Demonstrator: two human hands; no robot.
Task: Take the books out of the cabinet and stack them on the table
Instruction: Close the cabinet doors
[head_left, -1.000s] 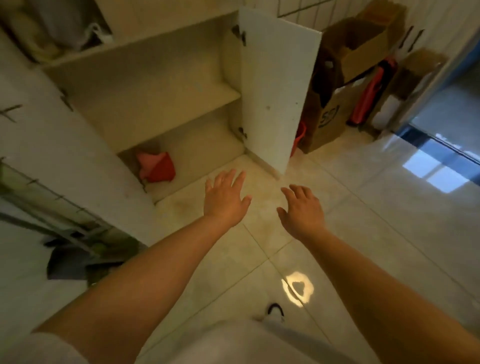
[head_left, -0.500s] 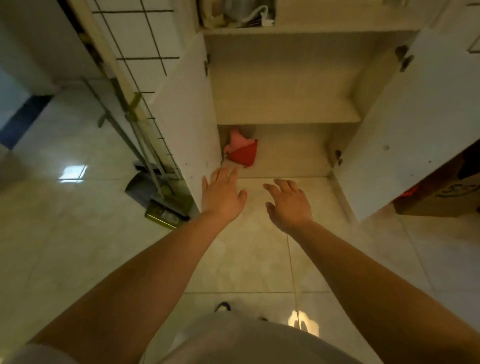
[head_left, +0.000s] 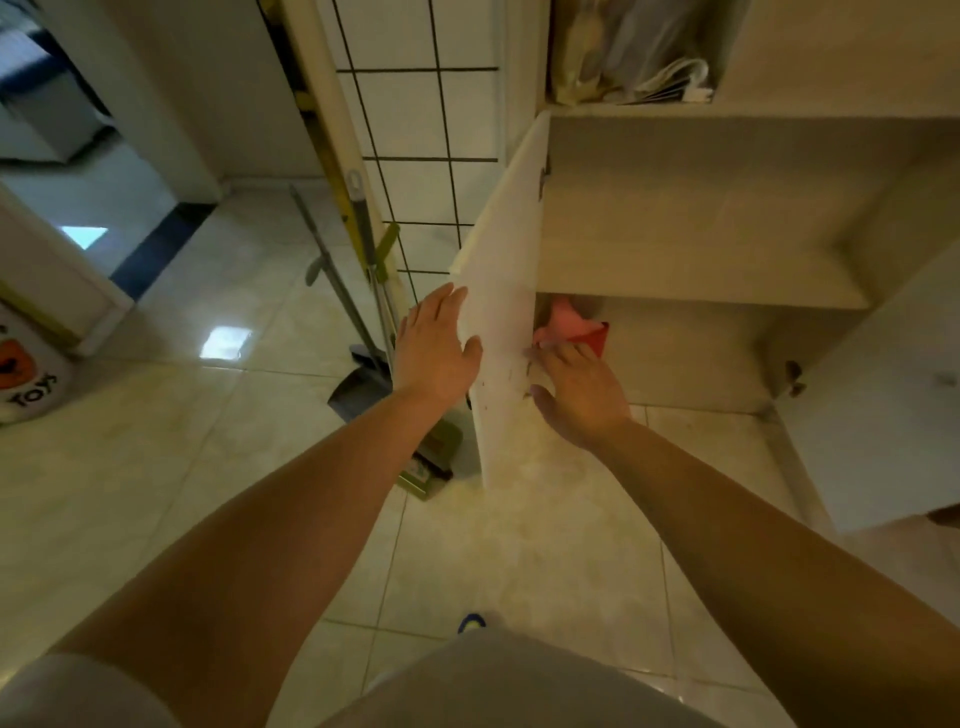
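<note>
A pale cabinet stands open in front of me, both doors swung out. Its middle shelf is bare. On the bottom shelf, at the left, lies a red and pink object; I cannot tell whether it is a book. My left hand rests flat, fingers apart, on the outer face of the left door. My right hand is on the inner side of that door, fingers spread, just in front of the red object and holding nothing. No table is in view.
A broom and dustpan lean against the tiled wall left of the cabinet. The right door juts out at the right. Bags fill the compartment above. A white toy bin stands far left beside a doorway.
The view has swung right to left and closer to the cabinet. Both hands moved forward: the left one onto the left door's outer face, the right one towards the red object.
</note>
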